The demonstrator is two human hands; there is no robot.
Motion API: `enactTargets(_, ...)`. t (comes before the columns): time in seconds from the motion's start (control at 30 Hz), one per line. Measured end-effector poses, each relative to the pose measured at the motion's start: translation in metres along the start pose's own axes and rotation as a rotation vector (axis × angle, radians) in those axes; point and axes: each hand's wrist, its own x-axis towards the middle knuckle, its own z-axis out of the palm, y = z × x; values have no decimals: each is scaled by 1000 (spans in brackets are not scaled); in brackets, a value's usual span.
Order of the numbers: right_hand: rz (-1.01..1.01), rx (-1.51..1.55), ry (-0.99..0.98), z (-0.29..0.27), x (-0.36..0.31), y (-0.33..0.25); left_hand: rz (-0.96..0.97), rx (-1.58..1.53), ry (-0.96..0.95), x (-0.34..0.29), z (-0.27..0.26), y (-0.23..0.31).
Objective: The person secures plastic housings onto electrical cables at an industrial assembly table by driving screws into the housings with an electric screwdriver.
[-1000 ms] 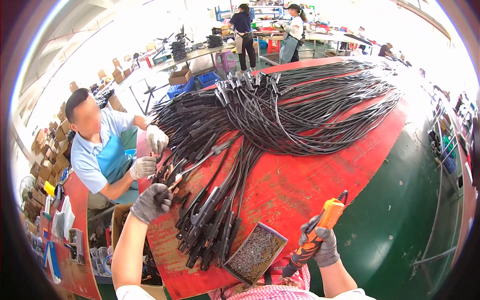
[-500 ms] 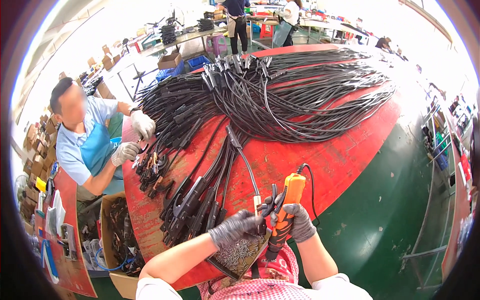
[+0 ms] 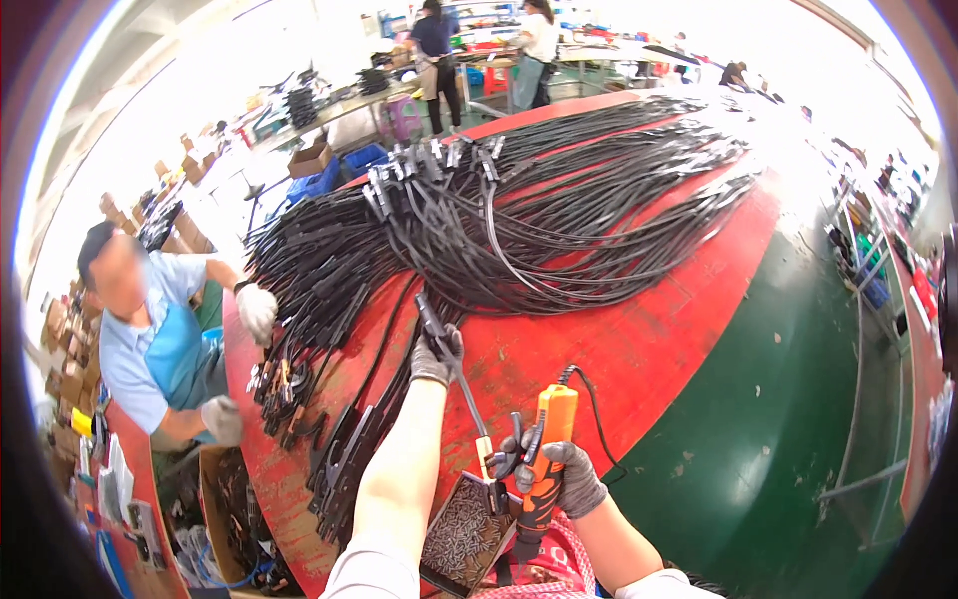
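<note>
My left hand (image 3: 437,356), in a grey glove, is stretched forward over the red table with its fingers closed round a black cable connector (image 3: 429,313). From there a black cable (image 3: 468,399) runs back to a brass-coloured end piece (image 3: 484,451) beside my right hand. My right hand (image 3: 579,483), also gloved, grips an orange and black corded power screwdriver (image 3: 557,414), its nose pointing down. A curved black plastic part (image 3: 511,457) sits at the right fingers; how it is held is partly hidden. Below lies a tray of small screws (image 3: 464,529).
Piled black cables (image 3: 559,230) cover the far side of the red table (image 3: 639,379). Black clamp handles (image 3: 344,459) lie left of my arm. A co-worker (image 3: 160,329) in a blue apron sits at the left, near a cardboard box (image 3: 222,519) of parts.
My left hand has gone from beside the screwdriver forward to the cable connector and closed on it. The co-worker's hands have moved apart. The whole view has shifted slightly.
</note>
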Motion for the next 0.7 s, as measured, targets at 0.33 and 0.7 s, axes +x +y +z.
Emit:
enactTargets(0.33,-2,-56,-6,10,4,7,-329,552,-180,-131,-21,-22)
enactTargets(0.7,-217,-378,248,15,-14,26,-390,390,-238,-264,-52,-6)
